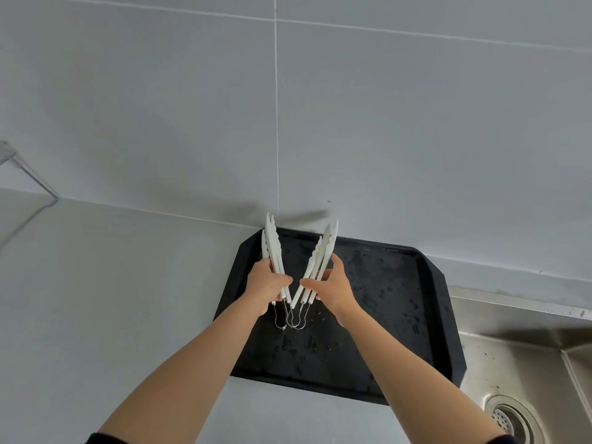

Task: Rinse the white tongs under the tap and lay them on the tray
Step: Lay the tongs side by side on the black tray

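We hold the white tongs (272, 245) over the wet black tray (400, 283), left hand (267, 283) curled round one pair and right hand (333, 286) gripping the other pair (322, 251), tips fanned apart, probably to lay them down separately beside the sink (512, 363).

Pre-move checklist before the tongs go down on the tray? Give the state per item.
1. Left hand has a grip on the left-hand tongs: ok.
2. Right hand has a grip on the right-hand tongs: ok.
3. Both sets are over the black tray: ok.
4. Tray lies flat on the counter, beside the sink: ok.
5. Landing spot holds only water droplets: ok.
6. Rinse finished: cannot tell, the tap is out of view.
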